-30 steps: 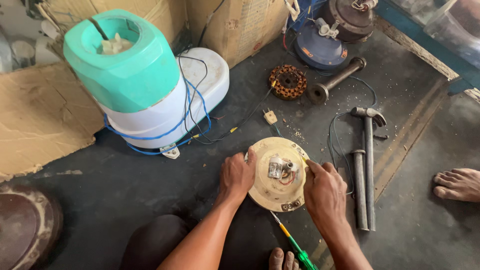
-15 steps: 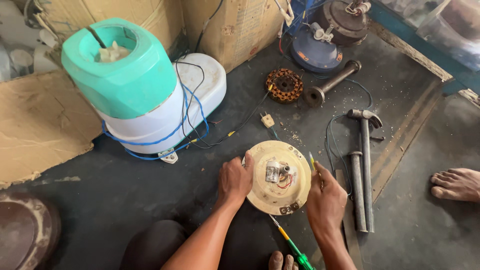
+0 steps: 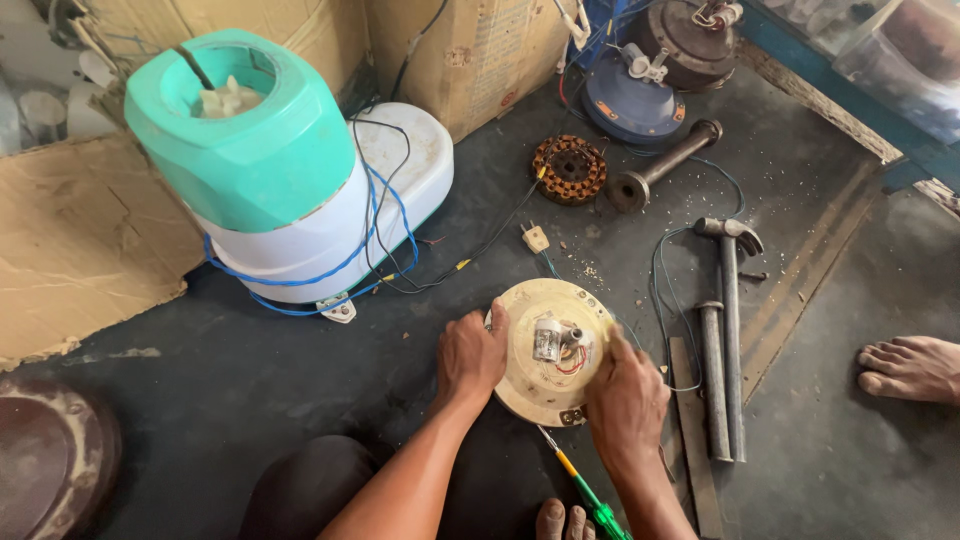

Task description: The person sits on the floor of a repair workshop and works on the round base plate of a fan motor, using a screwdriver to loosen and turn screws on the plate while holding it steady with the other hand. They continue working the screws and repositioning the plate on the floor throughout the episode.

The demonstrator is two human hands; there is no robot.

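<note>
- A teal-and-white appliance (image 3: pixel 270 170) with blue wiring is seen far left;
- the left hand (image 3: pixel 472 355) is curled on the left rim of the cream round motor cover (image 3: pixel 535 385), lying on the dark floor (image 3: pixel 250 380); 
- the right hand (image 3: pixel 626 395) has been shifted onto its right edge, fingers closed; the grip looks steadier;
- a hammer (image 3: pixel 728 320) lies right.

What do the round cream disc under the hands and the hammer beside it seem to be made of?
The round cream disc looks like painted metal or plastic; its matte, stained surface leaves this open. The grey claw hammer appears to be all steel: head and handle share one dull grey sheen.
</note>
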